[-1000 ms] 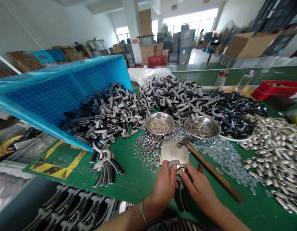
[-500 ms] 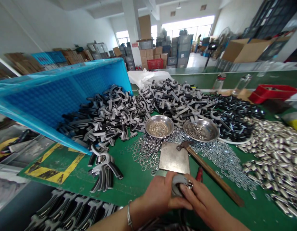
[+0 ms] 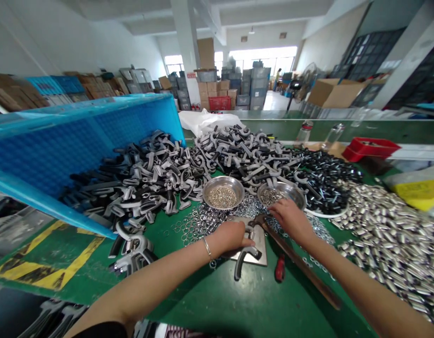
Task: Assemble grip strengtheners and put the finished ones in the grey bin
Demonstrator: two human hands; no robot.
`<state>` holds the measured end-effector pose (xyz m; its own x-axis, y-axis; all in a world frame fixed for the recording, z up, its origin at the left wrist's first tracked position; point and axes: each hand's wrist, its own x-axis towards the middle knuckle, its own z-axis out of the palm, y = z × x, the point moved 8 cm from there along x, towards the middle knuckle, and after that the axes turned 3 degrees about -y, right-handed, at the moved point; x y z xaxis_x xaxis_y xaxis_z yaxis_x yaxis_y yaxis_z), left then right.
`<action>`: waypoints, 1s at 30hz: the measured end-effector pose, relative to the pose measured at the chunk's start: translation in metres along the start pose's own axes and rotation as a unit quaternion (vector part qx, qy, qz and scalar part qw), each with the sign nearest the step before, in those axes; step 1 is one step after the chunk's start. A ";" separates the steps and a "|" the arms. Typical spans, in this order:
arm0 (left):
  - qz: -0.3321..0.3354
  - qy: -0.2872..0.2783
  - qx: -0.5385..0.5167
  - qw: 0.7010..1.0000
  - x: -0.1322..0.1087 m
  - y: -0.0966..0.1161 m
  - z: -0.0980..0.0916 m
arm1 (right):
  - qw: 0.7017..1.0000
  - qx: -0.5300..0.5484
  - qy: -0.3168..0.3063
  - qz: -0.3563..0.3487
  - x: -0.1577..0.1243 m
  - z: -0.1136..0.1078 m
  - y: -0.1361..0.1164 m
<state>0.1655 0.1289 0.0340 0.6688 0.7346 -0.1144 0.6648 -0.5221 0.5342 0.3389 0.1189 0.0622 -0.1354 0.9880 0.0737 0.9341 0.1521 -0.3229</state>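
Note:
My left hand point(image 3: 232, 237) is closed on a grey-and-black curved tool part point(image 3: 245, 258), holding it against a square metal plate point(image 3: 261, 244). Its black grip points toward me; my fingers hide the far end. My right hand point(image 3: 290, 218) reaches over the near edge of a steel bowl point(image 3: 298, 196) of small metal pins point(image 3: 270, 196). The right fingers are bent and drawn together at the pins, and whatever lies between their tips is hidden. Below that hand, a claw hammer point(image 3: 290, 253) rests with its head on the plate. Beside its handle lies a red-handled tool point(image 3: 280, 269).
A second steel bowl point(image 3: 224, 192) holds tiny brass-coloured parts. Loose rings point(image 3: 194, 227) lie near it. A tipped blue crate point(image 3: 97, 122) and a heap of grey-and-black parts point(image 3: 238, 148) stand behind. Silver cylinders point(image 3: 389, 230) and black pieces point(image 3: 329, 173) are heaped at right.
My hands, together on the grey part before, are now apart. The left has set the part on the plate; the right has moved forward to the pin bowl. The view has shifted slightly right.

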 end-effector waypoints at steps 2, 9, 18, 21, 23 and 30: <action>0.031 -0.016 0.133 0.991 0.019 0.017 -0.007 | 0.999 -0.037 0.007 0.027 0.018 -0.015 0.036; 0.118 -0.008 0.212 0.970 0.136 0.069 -0.018 | 0.992 -0.083 -0.021 0.089 0.057 0.008 0.095; 0.142 -0.007 0.232 0.962 0.185 0.055 0.024 | 0.995 0.035 0.028 0.090 0.066 0.023 0.114; 0.143 0.002 0.220 0.965 0.182 0.054 0.023 | 0.989 0.093 0.074 0.090 0.064 0.011 0.110; 0.137 0.001 0.210 0.968 0.182 0.055 0.023 | 0.977 0.152 0.117 0.096 0.055 -0.003 0.101; 0.111 0.001 0.150 0.982 0.183 0.058 0.021 | 0.905 0.417 0.001 0.081 -0.018 0.023 0.020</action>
<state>0.3337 0.2240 0.0270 0.8083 0.5884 -0.0208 0.5704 -0.7738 0.2755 0.3526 0.1045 0.0325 -0.0187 0.9991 -0.0371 0.3669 -0.0276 -0.9299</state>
